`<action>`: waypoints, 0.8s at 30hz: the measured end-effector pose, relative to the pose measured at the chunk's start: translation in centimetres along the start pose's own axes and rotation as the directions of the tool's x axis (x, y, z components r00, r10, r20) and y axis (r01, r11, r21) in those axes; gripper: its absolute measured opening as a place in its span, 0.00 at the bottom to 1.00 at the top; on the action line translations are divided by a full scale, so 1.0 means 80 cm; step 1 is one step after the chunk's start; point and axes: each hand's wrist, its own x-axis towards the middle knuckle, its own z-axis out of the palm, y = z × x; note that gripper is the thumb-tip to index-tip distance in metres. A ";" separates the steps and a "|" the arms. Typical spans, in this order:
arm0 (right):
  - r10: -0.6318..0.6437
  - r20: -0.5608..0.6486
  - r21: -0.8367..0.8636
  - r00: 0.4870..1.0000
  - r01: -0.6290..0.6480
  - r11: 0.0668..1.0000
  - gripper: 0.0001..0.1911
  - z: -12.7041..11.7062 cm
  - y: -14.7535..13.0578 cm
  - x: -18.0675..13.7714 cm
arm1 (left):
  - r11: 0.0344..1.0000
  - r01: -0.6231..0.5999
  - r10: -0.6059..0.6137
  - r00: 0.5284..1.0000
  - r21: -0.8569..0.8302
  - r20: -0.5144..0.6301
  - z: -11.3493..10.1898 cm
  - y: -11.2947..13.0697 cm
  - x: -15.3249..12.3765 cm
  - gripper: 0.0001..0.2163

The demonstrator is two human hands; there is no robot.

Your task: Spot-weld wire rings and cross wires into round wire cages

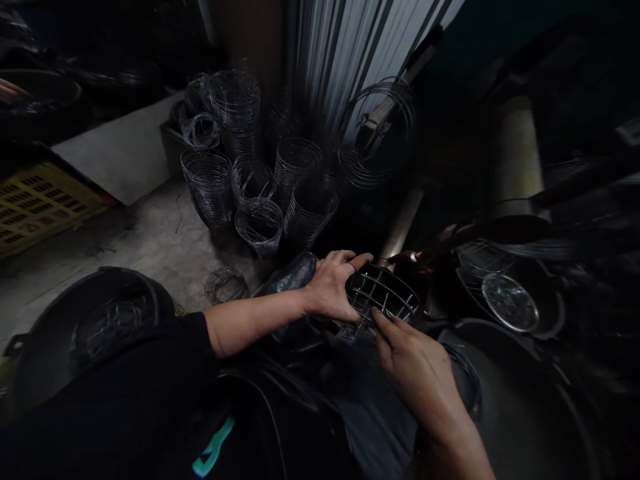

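A small wire cage piece (384, 295) made of crossed wires lies between my hands, just above my lap. My left hand (334, 285) is closed on its left side, fingers curled over the top edge. My right hand (416, 365) grips its near edge with thumb and fingertips. A metal arm with a small glowing tip (414, 256) reaches in from the right and sits right by the cage's far corner.
Several stacks of wire rings (250, 180) stand on the concrete floor ahead. A black tub (75, 333) with wire parts sits at lower left, a yellow crate (35, 207) at far left. A round wire guard (505, 293) rests in dark machinery on the right.
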 end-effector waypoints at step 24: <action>0.025 -0.302 0.123 0.953 0.013 0.992 0.15 0.011 0.070 0.047 | 0.993 0.055 -0.061 0.996 -0.102 -0.058 0.014 0.003 0.073 0.49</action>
